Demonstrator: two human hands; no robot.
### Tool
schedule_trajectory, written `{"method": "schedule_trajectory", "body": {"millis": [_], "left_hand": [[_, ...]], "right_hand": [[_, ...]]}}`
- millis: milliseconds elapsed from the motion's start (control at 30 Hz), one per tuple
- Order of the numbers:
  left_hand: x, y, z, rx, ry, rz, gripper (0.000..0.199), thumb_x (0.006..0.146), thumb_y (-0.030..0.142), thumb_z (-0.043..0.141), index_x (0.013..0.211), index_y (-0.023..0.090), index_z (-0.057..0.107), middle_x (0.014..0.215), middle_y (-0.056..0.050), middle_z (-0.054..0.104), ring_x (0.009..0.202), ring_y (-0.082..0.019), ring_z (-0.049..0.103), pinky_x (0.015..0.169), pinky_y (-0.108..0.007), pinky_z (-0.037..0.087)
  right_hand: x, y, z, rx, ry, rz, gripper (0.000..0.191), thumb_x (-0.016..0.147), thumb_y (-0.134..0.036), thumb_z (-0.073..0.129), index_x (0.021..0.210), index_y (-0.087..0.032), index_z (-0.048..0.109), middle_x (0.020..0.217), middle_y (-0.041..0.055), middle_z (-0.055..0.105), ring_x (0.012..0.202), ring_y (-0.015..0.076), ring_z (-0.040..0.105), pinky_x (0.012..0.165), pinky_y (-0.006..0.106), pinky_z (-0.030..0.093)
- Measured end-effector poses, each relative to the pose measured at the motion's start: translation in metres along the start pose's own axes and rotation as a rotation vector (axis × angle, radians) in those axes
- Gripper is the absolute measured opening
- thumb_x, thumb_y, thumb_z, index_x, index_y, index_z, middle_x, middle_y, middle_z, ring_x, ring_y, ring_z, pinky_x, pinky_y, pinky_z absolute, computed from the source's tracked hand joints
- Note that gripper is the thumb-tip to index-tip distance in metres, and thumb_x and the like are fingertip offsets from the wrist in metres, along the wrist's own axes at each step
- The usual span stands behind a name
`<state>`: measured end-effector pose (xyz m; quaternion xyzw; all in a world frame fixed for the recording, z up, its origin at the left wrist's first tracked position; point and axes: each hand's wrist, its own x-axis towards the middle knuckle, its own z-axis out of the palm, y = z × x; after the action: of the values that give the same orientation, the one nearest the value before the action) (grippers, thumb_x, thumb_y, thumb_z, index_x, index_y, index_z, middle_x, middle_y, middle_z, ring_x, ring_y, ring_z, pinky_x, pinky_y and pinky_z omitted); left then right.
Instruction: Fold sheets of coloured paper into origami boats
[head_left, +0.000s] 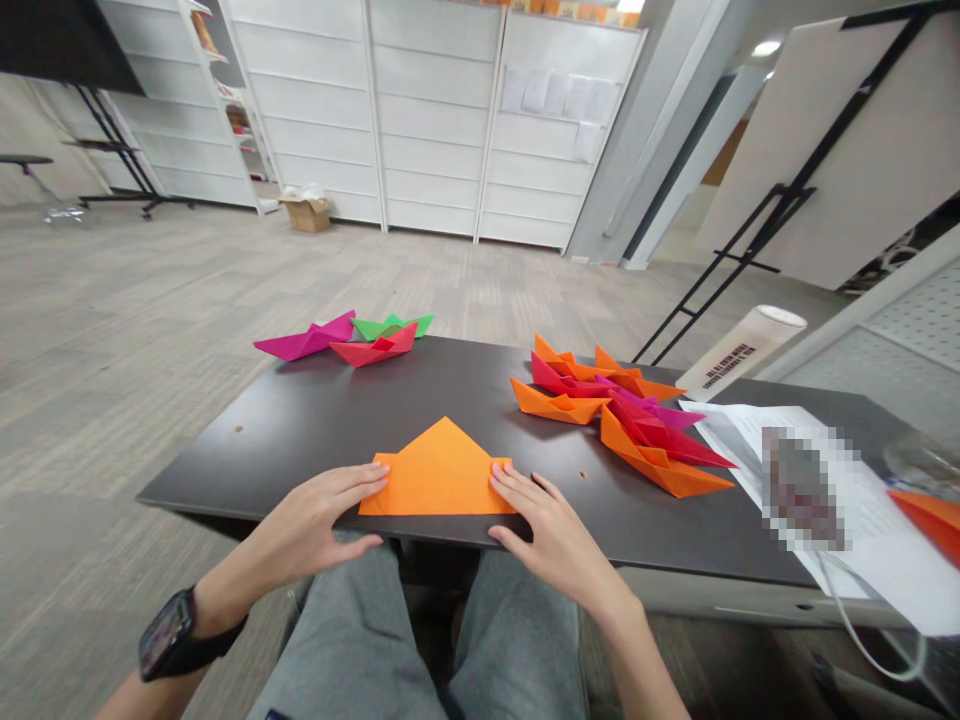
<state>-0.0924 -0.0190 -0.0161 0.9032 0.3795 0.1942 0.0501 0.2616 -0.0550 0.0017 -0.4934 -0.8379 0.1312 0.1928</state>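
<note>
One orange folded paper, pressed flat under two open hands, left hand and right hand; three paper boats beyond; one heap of boats, count unclear.

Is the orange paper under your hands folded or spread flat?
Folded: the orange paper lies in a peaked shape, its sides touched by the left hand and right hand.

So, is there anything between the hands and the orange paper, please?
Nothing visible stands between them: the left hand and the right hand both touch the side edges of the folded orange paper on the dark table.
</note>
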Motion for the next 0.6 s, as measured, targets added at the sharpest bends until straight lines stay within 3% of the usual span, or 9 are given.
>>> {"method": "schedule_trajectory", "body": {"millis": [100, 200, 300, 400, 600], "left_hand": [[-0.008, 0.002, -0.001, 0.008, 0.007, 0.034, 0.043, 0.087, 0.034, 0.068, 0.128, 0.022, 0.063, 0.129, -0.008, 0.068, 0.118, -0.025, 0.065, 0.103, -0.039, 0.052], [-0.008, 0.005, -0.005, -0.055, 0.022, 0.051, 0.024, 0.095, 0.030, 0.057, 0.114, 0.024, 0.070, 0.118, -0.004, 0.074, 0.109, -0.021, 0.068, 0.097, -0.034, 0.054], [0.002, 0.010, -0.009, -0.149, 0.043, -0.067, 0.024, 0.099, 0.030, 0.048, 0.099, 0.024, 0.072, 0.103, -0.002, 0.075, 0.097, -0.018, 0.069, 0.088, -0.029, 0.055], [0.013, 0.012, -0.007, -0.152, 0.056, -0.252, 0.023, 0.097, 0.034, 0.050, 0.087, 0.022, 0.067, 0.091, -0.002, 0.071, 0.087, -0.019, 0.067, 0.078, -0.030, 0.054], [0.021, 0.014, 0.011, -0.026, 0.228, -0.360, 0.018, 0.090, 0.033, 0.057, 0.102, 0.020, 0.059, 0.102, -0.007, 0.067, 0.097, -0.026, 0.063, 0.085, -0.040, 0.052]], "right_hand": [[-0.011, -0.003, -0.002, 0.015, -0.044, -0.024, 0.069, 0.081, -0.035, 0.076, 0.143, -0.024, 0.049, 0.148, 0.0109, 0.051, 0.136, 0.0286, 0.048, 0.117, 0.057, 0.028], [-0.014, -0.003, -0.002, 0.059, -0.026, -0.049, 0.054, 0.082, -0.027, 0.076, 0.133, -0.025, 0.059, 0.140, 0.0095, 0.059, 0.128, 0.0273, 0.055, 0.111, 0.052, 0.037], [-0.010, -0.001, -0.001, 0.157, 0.042, -0.024, 0.025, 0.092, -0.022, 0.063, 0.115, -0.026, 0.069, 0.122, 0.0064, 0.070, 0.114, 0.0231, 0.063, 0.101, 0.045, 0.047], [0.001, 0.001, 0.003, 0.203, 0.109, 0.075, 0.019, 0.096, -0.020, 0.055, 0.101, -0.025, 0.072, 0.105, 0.0043, 0.073, 0.100, 0.0209, 0.066, 0.091, 0.040, 0.050], [0.012, 0.002, 0.019, 0.166, 0.243, 0.274, 0.022, 0.090, -0.022, 0.061, 0.112, -0.023, 0.066, 0.098, 0.0049, 0.065, 0.086, 0.0207, 0.063, 0.079, 0.037, 0.053]]}}
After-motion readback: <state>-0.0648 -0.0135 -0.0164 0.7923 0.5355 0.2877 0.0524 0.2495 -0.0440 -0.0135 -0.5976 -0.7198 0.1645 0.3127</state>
